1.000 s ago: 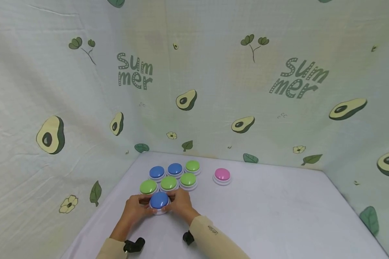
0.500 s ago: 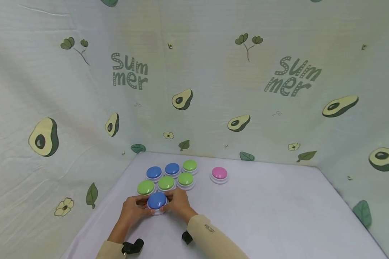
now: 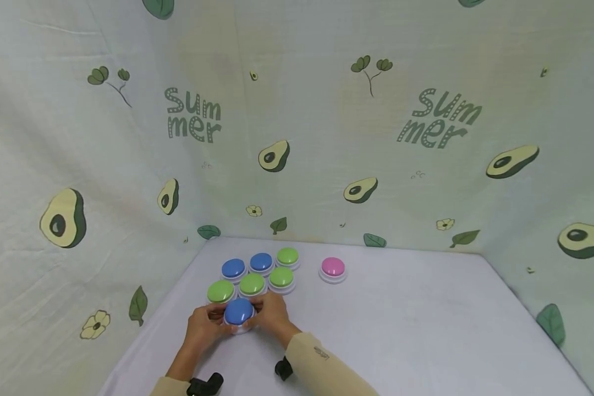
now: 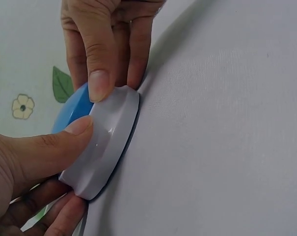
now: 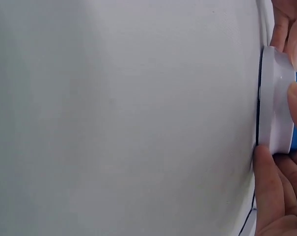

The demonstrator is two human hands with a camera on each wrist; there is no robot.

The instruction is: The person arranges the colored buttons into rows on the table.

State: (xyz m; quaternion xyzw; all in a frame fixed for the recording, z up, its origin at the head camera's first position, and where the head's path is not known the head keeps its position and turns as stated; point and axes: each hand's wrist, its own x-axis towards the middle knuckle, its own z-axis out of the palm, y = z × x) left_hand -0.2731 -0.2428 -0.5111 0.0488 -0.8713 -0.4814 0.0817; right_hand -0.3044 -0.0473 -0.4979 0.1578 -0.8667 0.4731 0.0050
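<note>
A blue-topped push button [image 3: 239,311] with a white round base sits at the near end of a group of buttons. My left hand [image 3: 203,330] grips its left side, thumb on the near rim and fingers around the base. From the right, my right hand [image 3: 273,315] holds the same button in the same way. In the left wrist view the button's white base [image 4: 109,142] stands almost flat on the cloth, with both thumbs on it. Just behind are a left green button [image 3: 220,291], a middle green button [image 3: 252,284] and a right green button [image 3: 281,276].
Further back stand two blue buttons, a left one [image 3: 233,268] and a right one [image 3: 261,262], beside another green button [image 3: 287,256]. A pink button [image 3: 333,267] stands apart to the right. White cloth covers the table [image 3: 406,324]; a printed curtain [image 3: 317,121] hangs behind.
The camera view has shifted slightly, so everything appears a little further left. Both hands keep their hold on the blue button, which shows no clear movement relative to the other buttons.
</note>
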